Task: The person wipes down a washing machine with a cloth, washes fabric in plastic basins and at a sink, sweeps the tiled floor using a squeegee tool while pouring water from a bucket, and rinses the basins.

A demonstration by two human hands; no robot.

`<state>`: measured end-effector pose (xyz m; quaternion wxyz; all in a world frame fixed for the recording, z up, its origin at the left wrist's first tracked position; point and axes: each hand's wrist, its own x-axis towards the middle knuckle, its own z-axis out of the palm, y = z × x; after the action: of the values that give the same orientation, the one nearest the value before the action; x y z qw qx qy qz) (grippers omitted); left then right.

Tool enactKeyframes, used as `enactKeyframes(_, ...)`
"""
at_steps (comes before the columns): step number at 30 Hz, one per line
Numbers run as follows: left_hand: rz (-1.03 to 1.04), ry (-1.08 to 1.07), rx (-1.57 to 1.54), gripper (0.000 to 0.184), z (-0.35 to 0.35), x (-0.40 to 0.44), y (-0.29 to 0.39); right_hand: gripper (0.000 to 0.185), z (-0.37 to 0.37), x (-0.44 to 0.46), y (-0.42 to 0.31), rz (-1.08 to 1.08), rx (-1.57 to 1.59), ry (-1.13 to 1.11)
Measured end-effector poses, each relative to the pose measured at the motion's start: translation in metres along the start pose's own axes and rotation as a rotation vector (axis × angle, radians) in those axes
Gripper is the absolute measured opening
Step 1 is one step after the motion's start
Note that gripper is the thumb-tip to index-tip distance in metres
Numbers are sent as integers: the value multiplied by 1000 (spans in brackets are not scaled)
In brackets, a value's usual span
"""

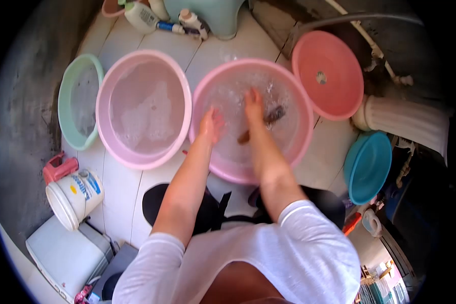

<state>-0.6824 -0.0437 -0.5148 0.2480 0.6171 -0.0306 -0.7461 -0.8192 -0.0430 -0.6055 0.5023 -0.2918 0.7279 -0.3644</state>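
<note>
Both of my hands are over a pink basin of cloudy, bubbly water. At its left side, my left hand is open, its fingers apart and nothing in it. Further in, my right hand is also open with the fingers stretched away from me. A brown, brush-like thing with a dark end lies in the water. It passes behind my right forearm, which hides its middle; neither hand grips it. Whether the fingertips are under the water is hard to make out.
Left of my basin stand a second pink basin of water and a green basin. To the right are a red basin, a teal basin and a white column. Bottles and a white bucket sit around.
</note>
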Motion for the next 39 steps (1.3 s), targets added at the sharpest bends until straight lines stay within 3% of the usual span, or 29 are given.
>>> enactKeyframes(1, 9, 30, 14, 58, -2, 3, 0, 39, 7, -11, -4, 297, 436, -21)
enactKeyframes(2, -3, 62, 41, 60, -8, 2, -4, 38, 13, -22, -9, 603, 866, 95)
enactKeyframes(3, -21, 37, 76, 60, -13, -4, -7, 36, 8, -48, -32, 801, 1267, -54)
enactKeyframes(4, -55, -2, -33, 55, -13, -3, -2, 36, 34, -23, 52, 520, 1765, -612)
enactKeyframes(6, -101, -77, -134, 52, -5, 12, 7, 35, 30, -63, -46, 696, 1404, -431)
enactKeyframes(7, -90, -214, -146, 47, -10, 16, 6, 35, 41, -66, -55, 348, 693, -294)
enactKeyframes(9, -94, -375, -145, 43, -4, 25, 2, 34, 28, -66, -78, 25, -25, -106)
enactKeyframes(11, 88, -516, -289, 41, 8, 32, 2, 32, 4, -58, -107, -408, -409, -320)
enactKeyframes(12, -20, -429, -477, 31, 41, -15, 18, 32, -4, -51, -113, -411, -414, -290)
enactKeyframes(13, -32, -452, -466, 31, 52, -22, 25, 28, -15, -44, -116, -515, -446, -268)
enactKeyframes(16, -19, -326, -168, 44, 61, -26, 24, 24, -77, -32, -136, -650, -621, -168)
enactKeyframes(18, 17, -303, -52, 47, 56, -22, 23, 24, -133, 6, -120, -721, -721, 76)
enactKeyframes(20, 52, -249, 68, 51, 55, -23, 23, 34, -203, 22, -122, -523, -276, 394)
enactKeyframes(21, 53, -252, 66, 51, 55, -22, 22, 43, -251, 42, -115, -663, -608, 561)
enactKeyframes(22, 55, -261, 94, 50, 54, -21, 19, 49, -283, 32, -142, -743, -804, 878)
enactKeyframes(23, 56, -267, 124, 50, 55, -20, 15, 56, -321, 48, -136, -783, -858, 1063)
enactKeyframes(25, 29, -298, 177, 50, 68, -25, 8, 56, -373, 65, -140, -561, -674, 1074)
enactKeyframes(26, 4, -330, 228, 50, 78, -27, 5, 56, -389, 67, -147, -559, -669, 1072)
enactKeyframes(28, -3, -421, 255, 51, 106, -29, -1, 42, -414, 70, -165, -369, -847, 695)
enactKeyframes(32, -60, -659, 229, 53, 190, -36, -9, 39, -449, 115, -147, -394, -773, 505)
enactKeyframes(36, -267, -632, 285, 61, 241, -17, -38, 30, -452, 98, -162, -317, -1005, 453)
enactKeyframes(38, -389, -419, 369, 66, 259, -13, -56, 26, -461, 98, -164, -348, -1084, 480)
enactKeyframes(39, -387, -419, 366, 66, 265, -11, -63, 24, -466, 97, -169, -303, -1191, 455)
